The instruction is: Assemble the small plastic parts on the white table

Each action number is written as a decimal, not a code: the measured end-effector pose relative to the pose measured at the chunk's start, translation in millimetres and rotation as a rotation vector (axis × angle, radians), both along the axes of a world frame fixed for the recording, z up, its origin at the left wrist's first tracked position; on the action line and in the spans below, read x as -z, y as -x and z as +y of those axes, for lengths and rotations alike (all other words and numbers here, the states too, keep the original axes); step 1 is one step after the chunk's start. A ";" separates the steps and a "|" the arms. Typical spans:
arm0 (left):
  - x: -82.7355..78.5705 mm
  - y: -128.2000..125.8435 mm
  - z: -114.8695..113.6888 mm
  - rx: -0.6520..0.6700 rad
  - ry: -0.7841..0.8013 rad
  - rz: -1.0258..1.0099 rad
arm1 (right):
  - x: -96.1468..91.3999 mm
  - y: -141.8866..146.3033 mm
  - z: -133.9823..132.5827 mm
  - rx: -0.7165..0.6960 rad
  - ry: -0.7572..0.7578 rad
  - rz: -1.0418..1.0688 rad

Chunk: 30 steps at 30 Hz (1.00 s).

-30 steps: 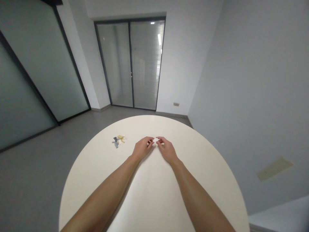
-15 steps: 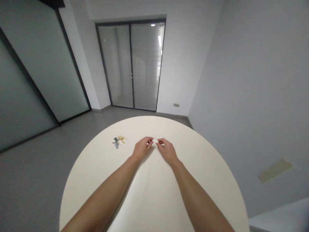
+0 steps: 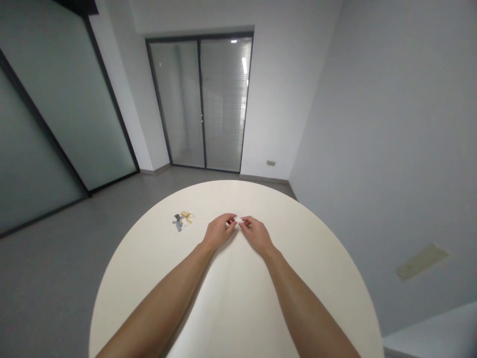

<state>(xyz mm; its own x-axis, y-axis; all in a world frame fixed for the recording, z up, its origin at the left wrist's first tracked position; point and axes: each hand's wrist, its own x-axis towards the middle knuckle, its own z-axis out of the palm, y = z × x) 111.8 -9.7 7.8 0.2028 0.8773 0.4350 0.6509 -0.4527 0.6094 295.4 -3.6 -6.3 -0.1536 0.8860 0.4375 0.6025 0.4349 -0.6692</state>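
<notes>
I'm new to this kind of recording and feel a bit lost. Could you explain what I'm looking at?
There is no machine here: you see a person's bare left hand and right hand, with the forearms reaching in from the bottom. The camera is worn on the person's head and looks forward and down, so you see roughly what they see.

The hands are close together over a round, pale table. Small pieces, some yellow, some grey or dark, lie loosely grouped to the left of the left hand. The fingertips face each other; something small and pale may be between them, but it is too tiny to tell. Beyond stands a dark-framed glass door.
</notes>
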 end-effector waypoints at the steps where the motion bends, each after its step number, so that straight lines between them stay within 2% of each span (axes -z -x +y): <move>1: -0.6 -0.2 -0.5 -0.006 0.003 0.007 | -0.2 0.3 0.0 -0.004 0.002 -0.002; 20: -6.0 -1.2 -5.5 -0.030 0.052 0.066 | -4.9 1.6 -2.9 -0.015 0.001 -0.001; 30: -6.8 -2.0 -6.1 -0.045 0.059 0.091 | -7.5 5.3 -7.3 -0.068 0.023 -0.008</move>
<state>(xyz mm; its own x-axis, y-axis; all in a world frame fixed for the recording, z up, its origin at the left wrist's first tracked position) 113.8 -15.8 14.6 0.1988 0.9101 0.3636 0.7234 -0.3866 0.5721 290.1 -10.9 1.2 -0.2173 0.8833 0.4154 0.5774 0.4594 -0.6749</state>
